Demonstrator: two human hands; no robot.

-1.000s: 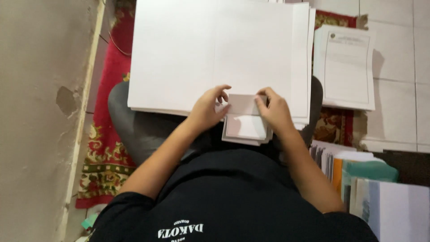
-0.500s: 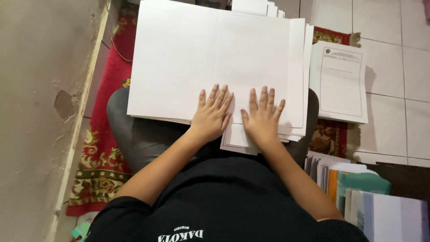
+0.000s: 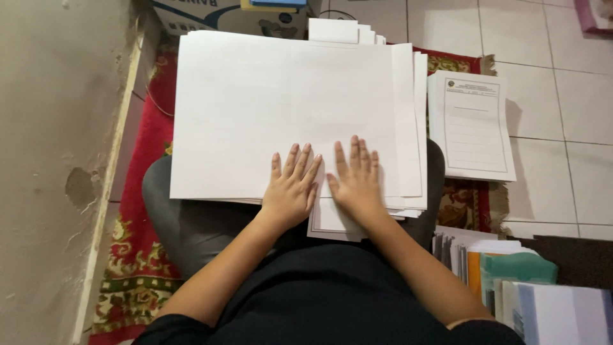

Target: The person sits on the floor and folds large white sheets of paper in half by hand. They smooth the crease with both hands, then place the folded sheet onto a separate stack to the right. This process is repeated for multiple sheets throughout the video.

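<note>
Pressing flat | left hand (image 3: 290,191) and right hand (image 3: 356,185), fingers spread, on paper stack (image 3: 255,115) | risk: the uneven stack may slide off the lap.

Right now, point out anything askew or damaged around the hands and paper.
Both hands, left hand and right hand, lie flat on the big white sheet. The sheets beneath are not squared: their edges fan out stepwise on the right. The wall has a chipped patch. Nothing looks spilled.

box (image 3: 217,16) – cut by top edge | form (image 3: 476,124) txt – too small
</note>
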